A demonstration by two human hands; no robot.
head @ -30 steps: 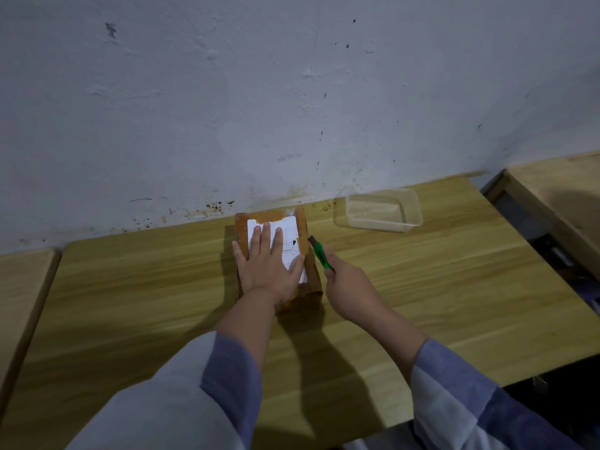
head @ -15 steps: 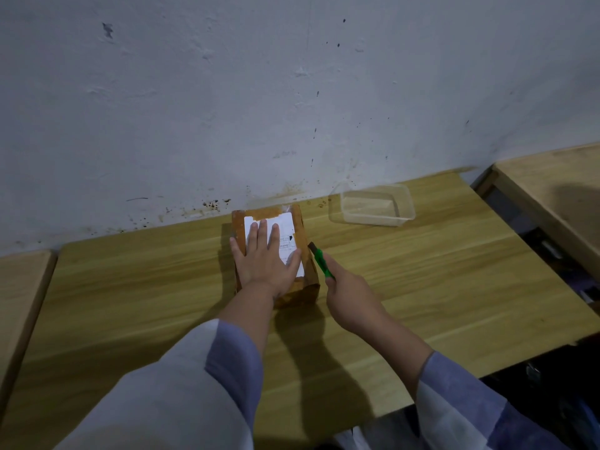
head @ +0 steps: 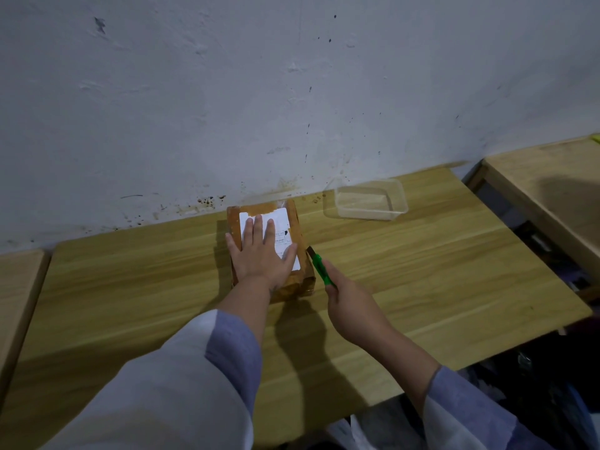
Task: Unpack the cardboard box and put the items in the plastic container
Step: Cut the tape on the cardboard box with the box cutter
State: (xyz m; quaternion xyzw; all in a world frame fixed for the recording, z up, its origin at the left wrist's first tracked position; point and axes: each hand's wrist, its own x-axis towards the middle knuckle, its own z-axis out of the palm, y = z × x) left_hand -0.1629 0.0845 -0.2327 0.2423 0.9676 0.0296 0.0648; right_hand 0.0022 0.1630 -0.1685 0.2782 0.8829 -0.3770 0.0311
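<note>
The left hand [head: 263,254] is lying flat on top of the cardboard box [head: 300,241], palm down, its fingers straight and slightly spread, pressing on the white label [head: 281,224] that is covering most of the box's upper face; nothing is being gripped. The box is sitting on the wooden table [head: 422,271] near the wall [head: 292,92], at the middle of the scene, with its long axis running from near to far and its far end leaning slightly to the left. Its top is appearing closed, so the contents are not showing. Just to the right of the box, the right hand [head: 352,306] is curling its fingers around the green handle of a utility knife [head: 319,269], with a finger extending along the handle. The knife is pointing away from the person and slightly to the left, and its dark tip is meeting the upper right edge of the box; whether the blade is entering the cardboard cannot be told. Farther to the right and toward the wall, well apart from the box, the clear plastic container [head: 397,198] is standing upright and open, its long axis running left to right; only the table's wood grain is showing through its walls. A second wooden surface [head: 552,190] is standing at the far right, separated from the table by a gap.
</note>
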